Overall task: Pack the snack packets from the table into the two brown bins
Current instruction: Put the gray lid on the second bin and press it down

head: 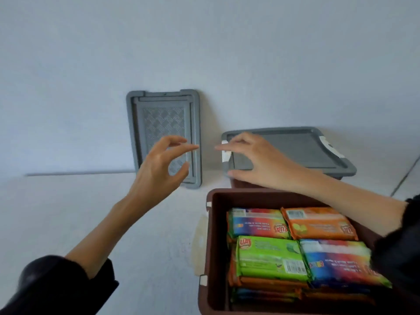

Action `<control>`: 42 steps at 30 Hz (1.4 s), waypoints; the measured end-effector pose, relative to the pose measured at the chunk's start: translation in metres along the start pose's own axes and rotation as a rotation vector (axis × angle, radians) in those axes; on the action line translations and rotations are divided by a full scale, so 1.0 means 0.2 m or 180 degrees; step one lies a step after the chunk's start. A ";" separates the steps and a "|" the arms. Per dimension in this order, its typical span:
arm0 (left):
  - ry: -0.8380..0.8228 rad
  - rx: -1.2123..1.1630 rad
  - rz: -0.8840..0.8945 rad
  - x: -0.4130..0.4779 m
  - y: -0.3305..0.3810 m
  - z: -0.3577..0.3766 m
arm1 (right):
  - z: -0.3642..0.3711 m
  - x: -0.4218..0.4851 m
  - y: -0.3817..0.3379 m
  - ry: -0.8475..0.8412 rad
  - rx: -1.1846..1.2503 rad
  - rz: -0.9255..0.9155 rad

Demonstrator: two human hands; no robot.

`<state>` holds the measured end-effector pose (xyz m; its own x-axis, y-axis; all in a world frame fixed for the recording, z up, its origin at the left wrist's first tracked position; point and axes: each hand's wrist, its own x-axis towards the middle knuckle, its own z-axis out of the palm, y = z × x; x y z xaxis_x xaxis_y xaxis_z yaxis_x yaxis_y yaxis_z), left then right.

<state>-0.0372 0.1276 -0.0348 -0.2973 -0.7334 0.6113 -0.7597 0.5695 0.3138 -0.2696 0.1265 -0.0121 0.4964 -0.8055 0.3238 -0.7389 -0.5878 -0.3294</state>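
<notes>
The near brown bin (212, 235) stands open at the lower right, filled with snack packets: green (270, 258), orange (318, 223) and several rainbow-coloured ones (256, 223). Behind it stands the second brown bin (238, 184), covered by a grey lid (302, 148). My right hand (256, 160) hovers over that lid's left end, fingers spread, thumb near the lid's corner. My left hand (159, 167) is raised above the table, empty, with fingers loosely spread, in front of a second grey lid (163, 119) that leans upright against the wall.
The white table (91, 212) runs left to the pale wall (204, 53). A whitish latch (200, 246) hangs on the near bin's left side. White latches sit at both ends of the covered bin's lid.
</notes>
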 end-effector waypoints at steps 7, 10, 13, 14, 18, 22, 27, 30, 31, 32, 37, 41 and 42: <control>0.0384 0.0340 -0.0708 0.15 -0.52 -0.05 | 0.30 0.58 -0.02 -0.0203 -0.0233 0.0310; 0.0195 0.0242 -0.1229 0.19 -0.71 0.03 | 0.44 0.73 0.01 -0.0248 -0.0441 0.0648; -0.0143 0.0205 -0.1776 0.21 -0.88 0.14 | 0.57 0.81 0.06 -0.0289 -0.0406 0.0987; -0.0215 0.0220 -0.1871 0.21 -0.92 0.19 | 0.60 0.82 0.08 -0.0295 -0.0386 0.1042; -0.0170 0.0124 -0.1910 0.22 -1.02 0.32 | 0.70 0.84 0.12 -0.0112 -0.0239 0.0900; 0.0164 -0.0004 -0.1762 0.18 -1.02 0.33 | 0.67 0.84 0.13 0.0206 -0.0157 0.0749; 0.0468 0.0146 -0.1561 0.22 -0.88 0.14 | 0.49 0.77 0.05 0.0564 -0.0187 0.0568; 0.0470 0.0304 -0.1386 0.26 -0.70 -0.04 | 0.31 0.68 -0.02 0.0729 -0.0013 0.0407; 0.0448 0.0345 -0.1308 0.27 -0.63 -0.10 | 0.25 0.64 -0.04 0.0770 0.0054 0.0367; 0.0415 0.0375 -0.1241 0.28 -0.55 -0.15 | 0.18 0.60 -0.06 0.0801 0.0106 0.0344; 0.0147 0.0585 -0.1087 0.25 -0.15 -0.34 | -0.14 0.30 -0.12 0.0749 0.0143 0.0360; -0.0309 0.0650 -0.1182 0.18 0.14 -0.36 | -0.34 0.02 -0.09 0.0266 0.0008 0.0488; -0.0463 0.0646 -0.1218 0.15 0.20 -0.35 | -0.37 -0.04 -0.08 0.0125 0.0016 0.0521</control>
<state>-0.0365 0.1533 0.0468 -0.0402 -0.9297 0.3662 -0.9243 0.1738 0.3398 -0.2954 0.1480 0.0566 0.3513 -0.8870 0.2997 -0.8062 -0.4493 -0.3850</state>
